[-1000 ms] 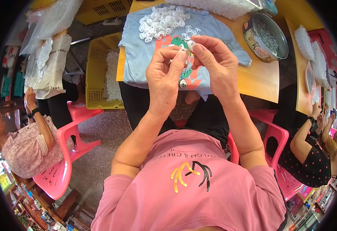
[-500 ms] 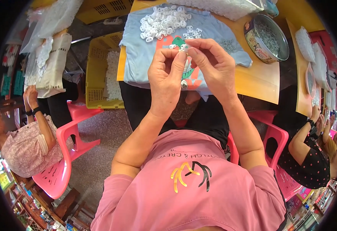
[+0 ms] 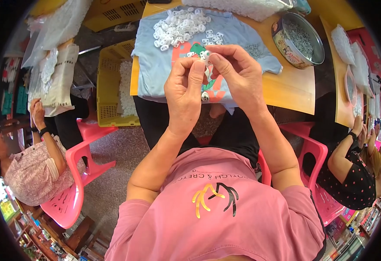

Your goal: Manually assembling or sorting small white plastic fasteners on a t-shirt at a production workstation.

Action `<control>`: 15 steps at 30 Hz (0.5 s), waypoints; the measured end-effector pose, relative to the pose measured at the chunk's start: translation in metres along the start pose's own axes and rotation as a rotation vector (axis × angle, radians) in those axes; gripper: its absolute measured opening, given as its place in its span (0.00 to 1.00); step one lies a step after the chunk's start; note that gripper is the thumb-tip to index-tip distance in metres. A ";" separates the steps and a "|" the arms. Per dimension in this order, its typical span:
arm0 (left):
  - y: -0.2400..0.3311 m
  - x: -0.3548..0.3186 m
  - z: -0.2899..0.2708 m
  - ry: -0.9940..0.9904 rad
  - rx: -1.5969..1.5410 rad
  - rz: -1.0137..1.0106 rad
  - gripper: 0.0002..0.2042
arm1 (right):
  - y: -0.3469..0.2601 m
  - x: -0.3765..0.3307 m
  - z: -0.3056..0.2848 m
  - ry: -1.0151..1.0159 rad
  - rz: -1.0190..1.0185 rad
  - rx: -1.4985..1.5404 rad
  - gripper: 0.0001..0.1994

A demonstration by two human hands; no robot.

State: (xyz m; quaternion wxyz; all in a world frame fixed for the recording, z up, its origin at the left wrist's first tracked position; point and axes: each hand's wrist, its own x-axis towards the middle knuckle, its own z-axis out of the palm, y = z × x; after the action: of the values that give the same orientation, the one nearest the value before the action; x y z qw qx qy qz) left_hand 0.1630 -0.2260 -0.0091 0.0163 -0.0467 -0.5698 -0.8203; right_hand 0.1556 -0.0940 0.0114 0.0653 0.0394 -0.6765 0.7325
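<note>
Both of my hands meet above a pale blue shirt (image 3: 155,65) spread over the table's edge. Between thumb and finger, my right hand (image 3: 239,74) pinches a small white plastic piece (image 3: 205,55) with a hole in it. My left hand (image 3: 184,89) is closed at the same spot, its thumb and curled forefinger close against the piece. Whether it grips a separate part is hidden by the fingers. Beyond my hands lies a heap of white plastic pieces (image 3: 179,27), with a smaller group of white pieces (image 3: 213,37) to its right.
Small metal parts (image 3: 254,51) lie on the shirt's right side. A round tin (image 3: 298,41) of metal parts stands at the table's right. At left, a yellow crate (image 3: 108,82) holds white pieces. Co-workers sit on pink chairs (image 3: 64,204) to either side.
My hands stay together and have shifted slightly left, with the white piece turned a little between the fingers. The table and its contents sit slightly higher and further left in view.
</note>
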 end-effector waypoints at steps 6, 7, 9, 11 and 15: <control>-0.002 0.000 -0.003 -0.031 0.037 0.033 0.08 | -0.008 0.001 0.000 -0.055 0.066 0.081 0.11; -0.003 0.001 -0.003 -0.040 0.041 0.098 0.08 | -0.009 0.000 0.001 -0.052 0.063 0.081 0.11; -0.004 0.001 0.003 -0.021 -0.021 0.109 0.07 | -0.010 -0.001 0.005 -0.039 0.087 0.177 0.12; -0.004 0.002 0.004 -0.001 -0.081 0.120 0.06 | -0.015 -0.001 0.006 -0.047 0.109 0.187 0.12; -0.010 0.002 0.001 -0.014 -0.060 0.178 0.07 | -0.020 -0.001 0.009 -0.057 0.174 0.223 0.12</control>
State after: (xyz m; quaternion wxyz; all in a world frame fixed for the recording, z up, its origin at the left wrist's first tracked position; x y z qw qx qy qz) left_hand 0.1600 -0.2219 -0.0180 0.0838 -0.1032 -0.5386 -0.8320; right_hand 0.1592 -0.1010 0.0319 -0.0224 0.0084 -0.5933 0.8046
